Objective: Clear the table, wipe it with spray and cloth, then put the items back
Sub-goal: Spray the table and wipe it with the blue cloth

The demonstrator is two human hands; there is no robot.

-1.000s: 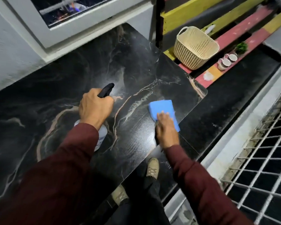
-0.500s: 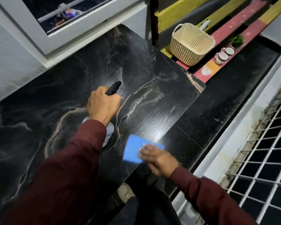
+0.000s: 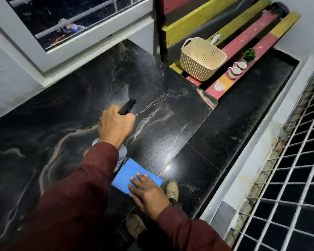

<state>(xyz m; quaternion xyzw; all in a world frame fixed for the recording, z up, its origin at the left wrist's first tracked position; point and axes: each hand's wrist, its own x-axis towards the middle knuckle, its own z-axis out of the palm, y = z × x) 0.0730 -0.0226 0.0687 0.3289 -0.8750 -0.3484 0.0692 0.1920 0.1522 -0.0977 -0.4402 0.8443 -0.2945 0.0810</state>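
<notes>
Our left hand (image 3: pixel 115 125) wraps its fingers closed around the spray bottle (image 3: pixel 121 156), black nozzle forward. Our right hand (image 3: pixel 146 192) lies flat, fingers slightly spread, pressing the blue cloth (image 3: pixel 130 173) at the black marble table's (image 3: pixel 62 115) near edge. A cream basket (image 3: pixel 201 65) and two cups (image 3: pixel 236 69) sit on the painted bench (image 3: pixel 250 38) beyond.

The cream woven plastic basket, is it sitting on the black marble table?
No, the cream woven plastic basket sits on the painted wooden slats beyond the table.
</notes>
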